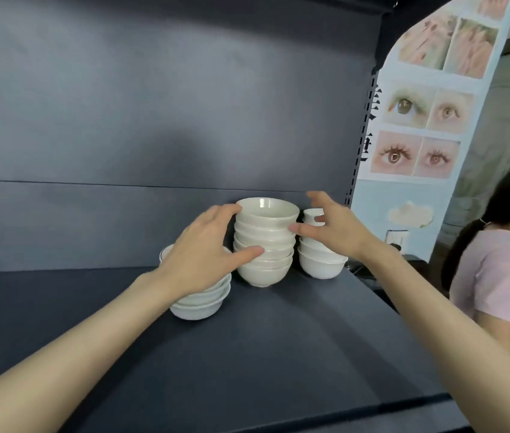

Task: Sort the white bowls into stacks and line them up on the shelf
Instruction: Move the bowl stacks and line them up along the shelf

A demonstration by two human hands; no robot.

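Three stacks of white bowls stand at the back right of the dark shelf [247,354]. The tall middle stack [264,245] holds several bowls. My left hand [203,254] is spread against its left side, fingertips at the top bowl's rim and thumb on a lower bowl. My right hand [332,226] hovers at its right side, fingers apart, index finger touching or almost touching the upper bowls. A low stack [200,303] sits at the front left, mostly under my left hand. The right stack [321,260] stands behind my right hand, partly hidden.
The shelf's grey back panel [153,120] rises behind the bowls, with a slotted upright [361,126] at the right end. Beyond it hangs a poster with eye pictures [419,135]. A person in a pink shirt [497,276] stands close at the right.
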